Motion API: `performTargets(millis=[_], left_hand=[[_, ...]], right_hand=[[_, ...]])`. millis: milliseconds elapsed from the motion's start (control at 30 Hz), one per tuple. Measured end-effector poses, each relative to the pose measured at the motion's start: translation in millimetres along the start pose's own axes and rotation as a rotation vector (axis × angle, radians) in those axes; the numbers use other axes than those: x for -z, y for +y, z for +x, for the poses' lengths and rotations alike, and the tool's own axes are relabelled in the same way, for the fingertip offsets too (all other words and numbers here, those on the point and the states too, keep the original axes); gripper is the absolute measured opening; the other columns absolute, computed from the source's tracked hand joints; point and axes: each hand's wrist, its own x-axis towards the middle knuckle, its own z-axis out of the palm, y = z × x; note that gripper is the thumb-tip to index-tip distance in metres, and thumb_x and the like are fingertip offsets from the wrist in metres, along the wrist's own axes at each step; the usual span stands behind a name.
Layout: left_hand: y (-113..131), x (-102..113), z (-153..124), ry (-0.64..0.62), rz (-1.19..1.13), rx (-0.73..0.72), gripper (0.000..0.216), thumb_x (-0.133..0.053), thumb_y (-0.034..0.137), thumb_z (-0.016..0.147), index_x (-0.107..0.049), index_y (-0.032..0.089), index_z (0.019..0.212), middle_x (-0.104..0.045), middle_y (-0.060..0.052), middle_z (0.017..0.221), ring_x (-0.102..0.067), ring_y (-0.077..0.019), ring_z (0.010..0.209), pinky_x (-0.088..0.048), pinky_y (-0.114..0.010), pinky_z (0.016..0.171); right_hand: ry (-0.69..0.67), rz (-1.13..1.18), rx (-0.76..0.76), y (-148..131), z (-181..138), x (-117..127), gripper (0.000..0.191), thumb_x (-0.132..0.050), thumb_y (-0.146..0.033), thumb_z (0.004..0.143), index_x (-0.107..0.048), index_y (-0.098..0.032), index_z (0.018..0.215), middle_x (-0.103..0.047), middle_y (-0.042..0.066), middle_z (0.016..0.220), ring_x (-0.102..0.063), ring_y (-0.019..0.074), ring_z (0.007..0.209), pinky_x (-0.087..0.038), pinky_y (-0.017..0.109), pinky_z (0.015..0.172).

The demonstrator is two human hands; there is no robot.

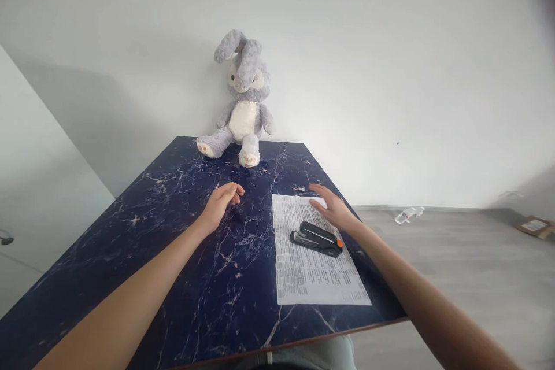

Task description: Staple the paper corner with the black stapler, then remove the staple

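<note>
My left hand (222, 203) hovers over the dark blue marble table (173, 231), fingers loosely curled with nothing in them. My right hand (332, 208) lies flat with fingers stretched out on the far edge of a printed paper sheet (312, 269). A black stapler (317, 238) with an orange tip rests on the paper just below my right hand. A small metal object (298, 189), too small to name, lies on the table beyond the paper.
A grey plush rabbit (241, 105) sits at the table's far edge against the white wall. On the grey floor to the right lie a plastic bottle (407, 215) and a cardboard piece (534, 225).
</note>
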Motion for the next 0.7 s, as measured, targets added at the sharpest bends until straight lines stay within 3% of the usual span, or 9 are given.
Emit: performTargets(millis=[100,200,333,433,567,700], left_hand=[[-2,3,2,0.048,-0.016,-0.011,0.036,-0.054,0.048,0.099,-0.070,0.017,0.091,-0.064,-0.003,0.075,-0.057,-0.0153,0.067,-0.044,-0.028,0.065],[4,3,3,0.231,-0.006,-0.097,0.034,-0.053,0.046,0.100,-0.067,0.018,0.086,-0.058,-0.001,0.068,-0.054,-0.0141,0.063,-0.043,-0.027,0.063],[16,3,1,0.555,0.132,-0.197,0.034,-0.049,0.040,0.102,-0.060,0.019,0.077,-0.051,0.002,0.061,-0.047,-0.0114,0.055,-0.038,-0.023,0.057],[22,7,0,0.708,0.203,-0.192,0.033,-0.047,0.035,0.102,-0.056,0.019,0.074,-0.047,0.004,0.058,-0.044,-0.0099,0.052,-0.035,-0.021,0.052],[24,14,1,0.776,0.165,-0.174,0.032,-0.045,0.034,0.102,-0.052,0.019,0.074,-0.044,0.006,0.056,-0.042,-0.0086,0.046,-0.034,-0.020,0.047],[24,17,2,0.790,0.111,-0.167,0.031,-0.046,0.034,0.100,-0.050,0.020,0.073,-0.043,0.006,0.056,-0.041,-0.0084,0.044,-0.034,-0.020,0.045]], right_hand=[[-0.178,-0.207,0.020,8,30,-32,0.081,-0.041,-0.068,0.101,-0.035,-0.010,0.159,-0.025,0.023,0.167,-0.019,0.0377,0.157,-0.020,0.060,0.126],[-0.242,-0.297,0.071,-4,52,-66,0.079,-0.028,-0.062,0.106,-0.030,-0.004,0.160,-0.019,0.027,0.168,-0.012,0.0360,0.158,-0.014,0.059,0.127],[-0.291,-0.346,0.152,-46,80,-106,0.073,-0.024,-0.052,0.108,-0.028,-0.002,0.160,-0.014,0.023,0.169,-0.009,0.0321,0.159,-0.012,0.054,0.128],[-0.291,-0.340,0.146,-85,105,-138,0.071,-0.027,-0.048,0.107,-0.029,0.000,0.159,-0.014,0.023,0.169,-0.010,0.0325,0.159,-0.011,0.054,0.128],[-0.273,-0.298,0.149,-122,132,-172,0.070,-0.029,-0.047,0.107,-0.031,0.000,0.158,-0.016,0.022,0.169,-0.012,0.0334,0.159,-0.012,0.055,0.127],[-0.244,-0.279,0.221,-128,135,-179,0.068,-0.031,-0.046,0.107,-0.027,-0.004,0.161,-0.013,0.019,0.171,-0.008,0.0320,0.160,-0.012,0.058,0.127]])
